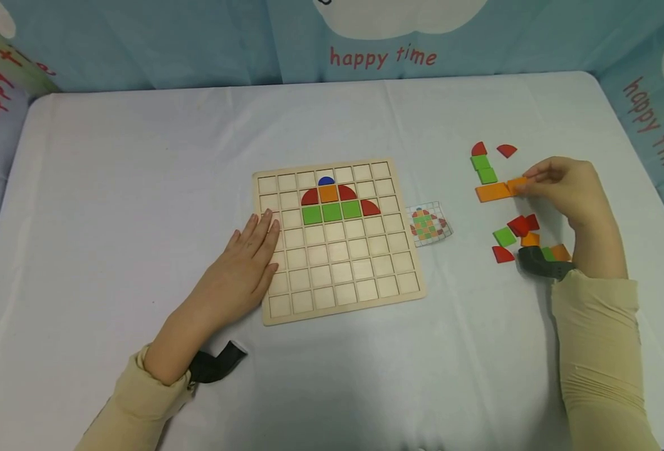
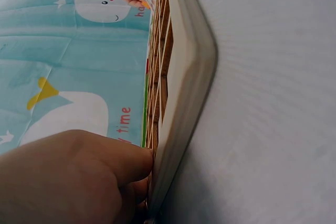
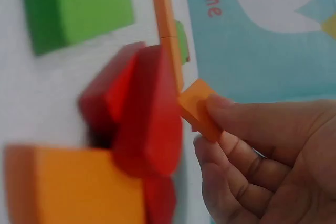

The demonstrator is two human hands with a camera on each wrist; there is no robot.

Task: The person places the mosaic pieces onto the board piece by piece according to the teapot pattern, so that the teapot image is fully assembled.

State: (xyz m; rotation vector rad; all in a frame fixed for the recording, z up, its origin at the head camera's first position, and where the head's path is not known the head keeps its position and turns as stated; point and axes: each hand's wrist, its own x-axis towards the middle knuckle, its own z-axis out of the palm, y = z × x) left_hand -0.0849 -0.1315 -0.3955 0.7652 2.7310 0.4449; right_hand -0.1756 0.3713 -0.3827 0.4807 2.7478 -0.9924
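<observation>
Right hand point(image 1: 563, 191) pinched a tile point(image 3: 193, 102), apparently for the row point(image 1: 491, 192) beyond its fingertips point(image 3: 223, 104); laying down seemed next. Left hand point(image 1: 244, 260) lay unclenched.

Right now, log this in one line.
left hand: rests on gridded board | right hand: pinches orange tile | picture card: beside board

- The left hand point(image 1: 244, 266) is resting on the left edge of a wooden board point(image 1: 340, 272), fingers extended.
- The right hand point(image 1: 565, 188) is pinching an orange tile point(image 1: 515, 186) at the end of an orange row point(image 1: 492, 192).
- Coloured tiles point(image 1: 331, 212) are sitting in the board's upper squares.
- A picture card point(image 1: 429, 224) is lying at the board's right edge.
</observation>
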